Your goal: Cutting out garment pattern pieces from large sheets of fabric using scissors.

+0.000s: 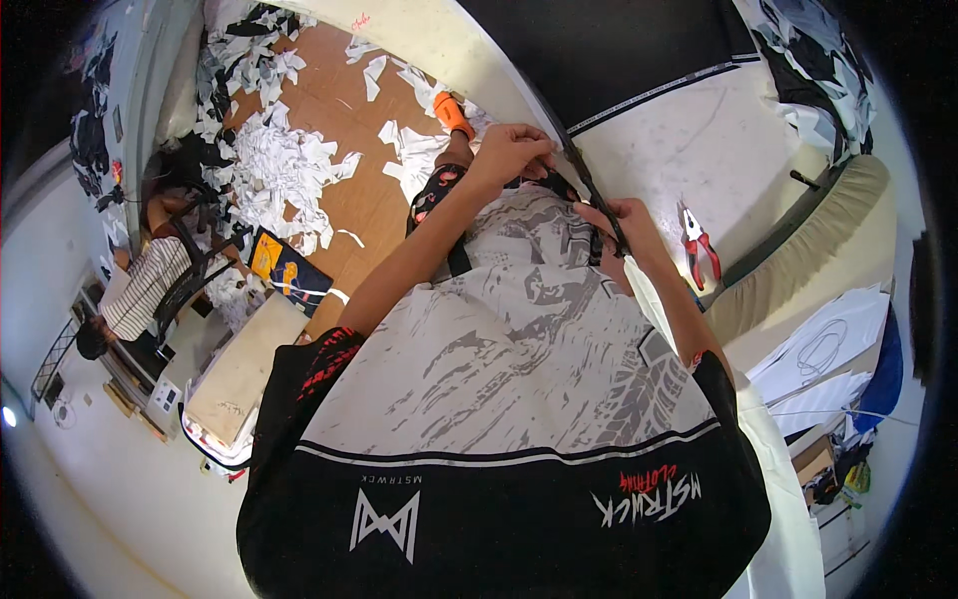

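Observation:
My left hand (511, 158) is closed in a pinch beside the table's near edge, close to a narrow black strip (577, 165) that looks like fabric. Whatever sits between its fingertips is too small to make out. Lower along the same strip, my right hand (635, 232) is closed around it, thumb and fingers pressed together. A black cloth panel (624, 50) with a patterned border lies flat on the white table (649, 160). To the right of my right hand rest pliers (698, 246) with red and black handles.
White and black fabric scraps (284, 165) cover much of the brown floor at the left. Another person (150, 285) sits there on a black chair (185, 275). A beige cushioned roll (808, 250) and paper sheets (823, 334) lie on the right. More cloth (823, 80) is piled at the far right.

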Demonstrator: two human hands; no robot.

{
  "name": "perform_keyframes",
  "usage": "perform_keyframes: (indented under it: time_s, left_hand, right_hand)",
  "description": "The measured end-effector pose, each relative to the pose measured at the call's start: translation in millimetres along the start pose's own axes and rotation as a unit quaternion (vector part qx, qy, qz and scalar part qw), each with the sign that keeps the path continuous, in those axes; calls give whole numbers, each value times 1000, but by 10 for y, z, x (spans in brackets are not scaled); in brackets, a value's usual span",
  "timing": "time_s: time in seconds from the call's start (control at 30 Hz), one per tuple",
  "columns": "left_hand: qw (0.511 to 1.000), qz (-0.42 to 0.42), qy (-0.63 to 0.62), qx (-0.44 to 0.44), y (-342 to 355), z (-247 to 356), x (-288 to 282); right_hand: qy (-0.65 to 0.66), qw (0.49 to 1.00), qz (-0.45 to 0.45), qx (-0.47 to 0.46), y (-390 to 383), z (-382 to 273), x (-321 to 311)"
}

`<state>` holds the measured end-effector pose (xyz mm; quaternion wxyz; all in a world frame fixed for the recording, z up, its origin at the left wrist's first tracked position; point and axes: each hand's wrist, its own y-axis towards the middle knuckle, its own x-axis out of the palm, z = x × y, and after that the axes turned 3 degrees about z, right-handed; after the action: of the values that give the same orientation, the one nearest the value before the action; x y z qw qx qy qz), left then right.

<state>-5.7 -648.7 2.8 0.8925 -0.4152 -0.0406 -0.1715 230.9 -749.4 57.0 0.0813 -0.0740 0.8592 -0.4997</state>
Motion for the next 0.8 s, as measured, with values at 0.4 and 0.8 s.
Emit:
perform_keyframes:
  time_s: [0.4, 0.8]
  left_hand:
    - [1000, 3, 15, 15, 58, -130, 63]
    - [1000, 15, 12, 24, 28, -173, 85]
  right_hand:
    - [-24, 998, -41, -50, 248, -417, -53]
    - [-27, 998, -29, -47, 410, -414, -47]
